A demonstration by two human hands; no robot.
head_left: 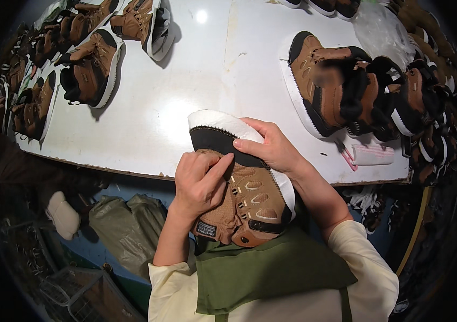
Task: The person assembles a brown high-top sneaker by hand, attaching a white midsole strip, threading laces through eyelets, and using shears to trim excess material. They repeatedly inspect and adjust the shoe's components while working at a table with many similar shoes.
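Observation:
A brown shoe upper (260, 196) with a black toe cap and a white stitched border is held in front of me, past the near table edge, toe pointing away. My right hand (276, 150) grips its right side near the toe, thumb on the black cap and fingers behind the white border. On the left, my left hand (199, 185) is closed at the upper's brown tongue, its index finger reaching to the back edge of the toe cap. Whatever its curled fingertips pinch is partly hidden. Below the hands, the upper's heel end hangs over my green apron (271, 273).
The white table (223, 75) carries a row of brown shoes (312, 86) on the right and more shoes (91, 70) at left. A pink-and-white item (372, 154) lies near its right front edge. Below left are a grey-green bag (126, 228) and a wire basket (91, 295).

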